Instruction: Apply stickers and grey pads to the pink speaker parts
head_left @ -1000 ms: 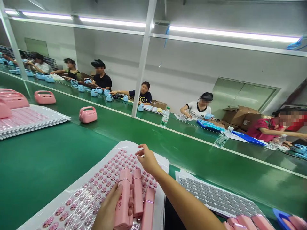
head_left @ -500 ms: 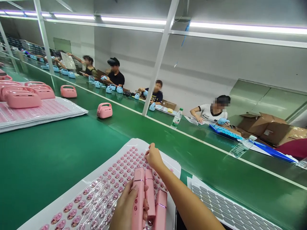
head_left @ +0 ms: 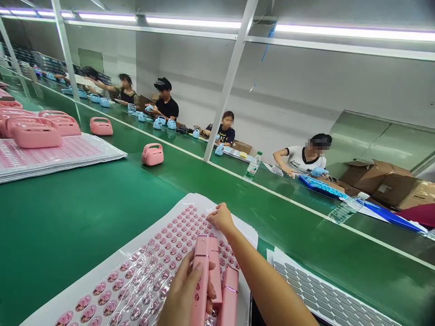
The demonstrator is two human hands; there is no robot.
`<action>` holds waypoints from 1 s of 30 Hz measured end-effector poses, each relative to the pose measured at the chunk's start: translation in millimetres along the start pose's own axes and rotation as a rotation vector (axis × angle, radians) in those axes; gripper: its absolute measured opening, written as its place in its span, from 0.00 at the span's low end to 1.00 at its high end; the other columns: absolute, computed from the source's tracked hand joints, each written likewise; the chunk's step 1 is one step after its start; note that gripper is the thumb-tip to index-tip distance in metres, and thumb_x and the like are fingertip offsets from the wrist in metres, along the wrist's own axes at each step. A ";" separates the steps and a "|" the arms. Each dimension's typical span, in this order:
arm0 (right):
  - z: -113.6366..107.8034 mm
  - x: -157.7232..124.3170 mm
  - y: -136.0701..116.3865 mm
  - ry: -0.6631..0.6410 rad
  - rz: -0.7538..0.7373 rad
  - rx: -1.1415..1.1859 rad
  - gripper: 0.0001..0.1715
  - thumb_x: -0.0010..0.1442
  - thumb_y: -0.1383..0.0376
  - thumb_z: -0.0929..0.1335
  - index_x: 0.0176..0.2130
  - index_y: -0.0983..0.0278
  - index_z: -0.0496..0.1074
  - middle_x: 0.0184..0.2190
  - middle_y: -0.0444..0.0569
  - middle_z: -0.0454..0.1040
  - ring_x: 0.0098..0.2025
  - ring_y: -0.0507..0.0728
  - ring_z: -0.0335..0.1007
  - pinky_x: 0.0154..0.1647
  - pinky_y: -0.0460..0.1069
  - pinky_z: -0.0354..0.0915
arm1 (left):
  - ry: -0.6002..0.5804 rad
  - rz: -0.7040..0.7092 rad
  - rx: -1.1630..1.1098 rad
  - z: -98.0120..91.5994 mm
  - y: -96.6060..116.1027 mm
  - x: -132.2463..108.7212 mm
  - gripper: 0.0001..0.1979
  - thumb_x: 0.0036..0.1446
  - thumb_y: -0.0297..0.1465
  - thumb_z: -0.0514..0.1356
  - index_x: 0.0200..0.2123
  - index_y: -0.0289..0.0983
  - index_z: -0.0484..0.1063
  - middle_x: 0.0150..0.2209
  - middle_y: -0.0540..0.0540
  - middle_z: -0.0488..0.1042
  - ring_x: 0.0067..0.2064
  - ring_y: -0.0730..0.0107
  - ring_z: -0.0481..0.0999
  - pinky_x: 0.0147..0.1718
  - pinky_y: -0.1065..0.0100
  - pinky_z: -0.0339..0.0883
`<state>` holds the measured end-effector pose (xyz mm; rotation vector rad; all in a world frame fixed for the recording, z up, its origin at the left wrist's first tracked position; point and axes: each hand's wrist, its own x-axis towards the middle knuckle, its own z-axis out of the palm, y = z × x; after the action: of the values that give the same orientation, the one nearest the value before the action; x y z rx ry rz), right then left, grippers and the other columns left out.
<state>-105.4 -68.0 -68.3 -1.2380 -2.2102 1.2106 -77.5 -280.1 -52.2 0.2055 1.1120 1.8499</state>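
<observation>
My left hand (head_left: 185,287) is wrapped around a slim pink device (head_left: 203,248) with a shiny band and small round buttons. Close against it is a second pink device (head_left: 215,271), and a third pink device (head_left: 231,283) lies just to the right. All are over a sheet of round pink picture stickers (head_left: 166,244), partly covered by glossy clear film. At the far end of that sheet, my right hand (head_left: 222,218) has its fingertips pinched together at the stickers. Whatever they grip is too small to make out.
Pink handled devices (head_left: 37,133) sit on stacked sticker sheets (head_left: 91,151) at left; another pink handled device (head_left: 152,155) stands farther in. A sheet of grey ovals (head_left: 306,285) lies right. Beyond are a bottle (head_left: 252,167), a post (head_left: 226,90) and several people with blue devices.
My right hand stays pinched at the sheet's far end, with slight finger movement. The left hand and pink device appear slightly farther right. The whole view has shifted a little.
</observation>
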 end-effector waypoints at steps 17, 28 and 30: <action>-64.6 -155.3 -39.3 -0.115 -0.366 0.278 0.17 0.51 0.72 0.65 0.34 0.58 0.50 0.24 0.37 0.68 0.28 0.51 0.65 0.32 0.48 0.59 | -0.217 0.218 0.085 -16.6 -37.0 9.6 0.38 0.46 0.35 0.65 0.60 0.43 0.55 0.62 0.46 0.55 0.63 0.57 0.52 0.60 0.60 0.50; -67.4 -169.0 -39.3 -0.048 -0.371 0.188 0.18 0.52 0.74 0.64 0.35 0.58 0.51 0.27 0.38 0.69 0.30 0.52 0.64 0.33 0.48 0.61 | -0.422 0.170 0.074 -15.2 -31.4 4.7 0.38 0.50 0.35 0.63 0.62 0.44 0.50 0.64 0.44 0.51 0.63 0.60 0.51 0.60 0.61 0.49; -66.0 -169.2 -38.2 -0.035 -0.378 0.164 0.18 0.52 0.74 0.64 0.35 0.58 0.51 0.27 0.38 0.69 0.30 0.52 0.64 0.32 0.48 0.60 | -0.414 0.180 0.072 -14.2 -30.6 4.2 0.37 0.50 0.35 0.63 0.61 0.45 0.51 0.64 0.45 0.51 0.64 0.60 0.49 0.61 0.61 0.47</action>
<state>11.6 -182.1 19.8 -0.6994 -2.1877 1.2318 -68.4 -280.8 -84.9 0.7167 0.8905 1.8135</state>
